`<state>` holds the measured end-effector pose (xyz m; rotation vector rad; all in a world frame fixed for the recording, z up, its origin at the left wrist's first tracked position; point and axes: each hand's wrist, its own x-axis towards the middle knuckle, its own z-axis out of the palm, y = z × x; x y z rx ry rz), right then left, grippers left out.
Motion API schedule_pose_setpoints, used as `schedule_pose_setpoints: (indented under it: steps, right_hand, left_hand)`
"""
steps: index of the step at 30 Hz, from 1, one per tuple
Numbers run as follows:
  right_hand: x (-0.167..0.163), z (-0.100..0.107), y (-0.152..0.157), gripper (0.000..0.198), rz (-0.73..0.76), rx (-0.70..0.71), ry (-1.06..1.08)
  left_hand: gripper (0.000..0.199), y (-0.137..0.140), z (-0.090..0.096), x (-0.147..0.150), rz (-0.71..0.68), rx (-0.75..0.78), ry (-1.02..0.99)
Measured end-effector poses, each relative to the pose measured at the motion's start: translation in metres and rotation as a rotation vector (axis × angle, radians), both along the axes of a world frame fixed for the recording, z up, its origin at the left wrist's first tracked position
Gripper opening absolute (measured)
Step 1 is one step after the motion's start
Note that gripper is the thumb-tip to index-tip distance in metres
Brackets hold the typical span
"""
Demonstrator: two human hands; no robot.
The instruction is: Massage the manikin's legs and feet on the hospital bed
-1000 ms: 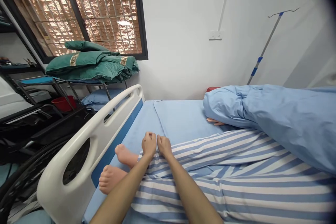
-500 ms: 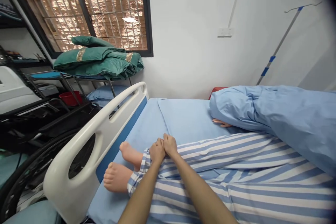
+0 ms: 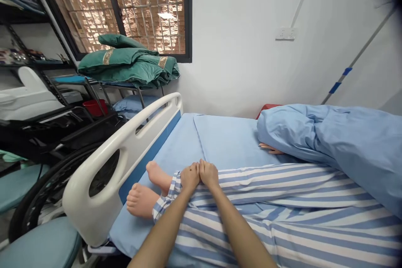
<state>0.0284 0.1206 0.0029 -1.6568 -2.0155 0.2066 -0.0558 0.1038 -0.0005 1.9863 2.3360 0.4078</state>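
A manikin's legs in blue-and-white striped trousers (image 3: 273, 178) lie along the bed, with two bare feet (image 3: 142, 201) at the left end. My left hand (image 3: 190, 178) is curled over the far lower leg, just above the trouser cuff. Right beside it, my right hand (image 3: 208, 174) closes over the same leg, thumb side touching the left hand. The fingertips of both hands are hidden behind the leg. The near leg lies under my forearms.
A white footboard (image 3: 94, 184) stands left of the feet. A blue quilt (image 3: 329, 134) covers the upper body, with a manikin hand (image 3: 270, 148) showing under its edge. Beyond the footboard are a wheelchair wheel (image 3: 23, 207), blue-green stools (image 3: 42, 245) and folded green bedding (image 3: 132, 65).
The camera view has turned slightly left. My right hand has shifted a little to the right along the leg, and both hands stay on it.
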Motion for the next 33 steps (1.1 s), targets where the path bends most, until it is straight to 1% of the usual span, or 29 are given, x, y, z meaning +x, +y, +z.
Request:
schedule_pose_setpoints:
  steps: [2,4,7,9,10,12,14,16,18,22,24,27,31,33]
  right_hand:
    - [0.000,0.002,-0.001,0.049,-0.010,-0.008,0.010]
    - [0.001,0.005,-0.001,0.050,-0.016,-0.013,0.032]
    - [0.002,0.008,-0.001,0.050,-0.015,-0.027,0.088]
    - [0.003,0.008,-0.001,0.050,-0.024,-0.034,0.118]
    - [0.004,0.008,0.000,0.050,-0.030,-0.038,0.129]
    - [0.005,0.007,0.001,0.051,-0.040,-0.043,0.146]
    - [0.005,0.006,0.003,0.052,-0.047,-0.040,0.158]
    - [0.005,0.006,0.003,0.051,-0.055,-0.029,0.159]
    - [0.004,0.005,0.003,0.050,-0.061,-0.017,0.155]
    - [0.005,0.009,0.001,0.048,-0.041,-0.002,0.143]
    - [0.010,0.015,0.000,0.045,-0.003,0.011,0.115]
    - [0.017,0.033,0.000,0.042,0.044,0.047,0.081]
    - [0.017,0.061,0.004,0.046,0.076,0.098,0.151]
    - [0.015,0.066,0.007,0.047,0.088,0.103,0.200]
  left_hand:
    - [0.038,0.002,0.004,-0.004,-0.095,-0.024,0.000]
    - [0.038,0.008,0.014,-0.009,-0.165,-0.062,-0.014]
    - [0.040,0.019,0.030,-0.013,-0.148,-0.034,-0.057]
    - [0.043,0.021,0.033,-0.010,-0.085,0.018,-0.115]
    - [0.045,0.020,0.031,-0.007,-0.044,0.036,-0.145]
    - [0.044,0.014,0.021,0.002,0.028,0.053,-0.155]
    - [0.041,0.005,0.008,0.011,0.082,0.052,-0.105]
    - [0.038,-0.002,0.000,0.017,0.100,0.039,-0.055]
    - [0.037,-0.006,-0.002,0.020,0.097,0.027,-0.037]
    - [0.035,-0.006,0.003,0.018,0.098,0.013,-0.047]
    - [0.035,-0.006,0.004,0.018,0.091,0.028,-0.041]
    - [0.035,-0.007,0.005,0.019,0.080,0.060,-0.025]
    - [0.037,-0.009,0.007,0.022,0.102,0.040,-0.027]
    - [0.037,-0.009,0.009,0.022,0.114,0.030,-0.027]
